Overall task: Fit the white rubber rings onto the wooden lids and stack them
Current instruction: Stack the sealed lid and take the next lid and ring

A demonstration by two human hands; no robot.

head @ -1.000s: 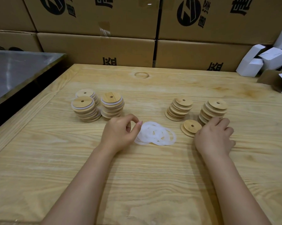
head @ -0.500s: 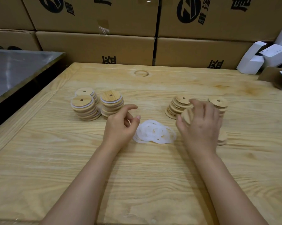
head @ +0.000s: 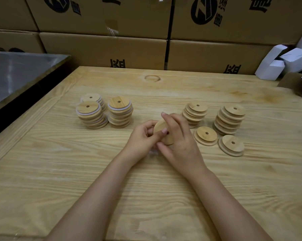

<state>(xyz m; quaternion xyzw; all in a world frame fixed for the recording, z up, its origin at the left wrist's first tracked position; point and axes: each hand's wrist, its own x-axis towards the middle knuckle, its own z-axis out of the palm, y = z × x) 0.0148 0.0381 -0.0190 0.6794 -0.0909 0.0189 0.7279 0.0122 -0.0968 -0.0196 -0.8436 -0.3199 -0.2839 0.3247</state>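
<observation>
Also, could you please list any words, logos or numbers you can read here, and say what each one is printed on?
Upper cardboard boxes: round black logos and large black characters, cropped by the frame's top; unreadable.
Lower cardboard boxes: black characters, partly hidden behind the table edge; unreadable.
Wooden lids, white cartons: no print visible.

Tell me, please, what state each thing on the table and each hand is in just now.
held lid, off the table, tilted, no ring seen on it
left hand, pinches the held lid
right hand, grips the held lid
ringed stacks, upright, white rings fitted
bare stacks, uneven, no rings
loose lids, lying flat, no rings
</observation>
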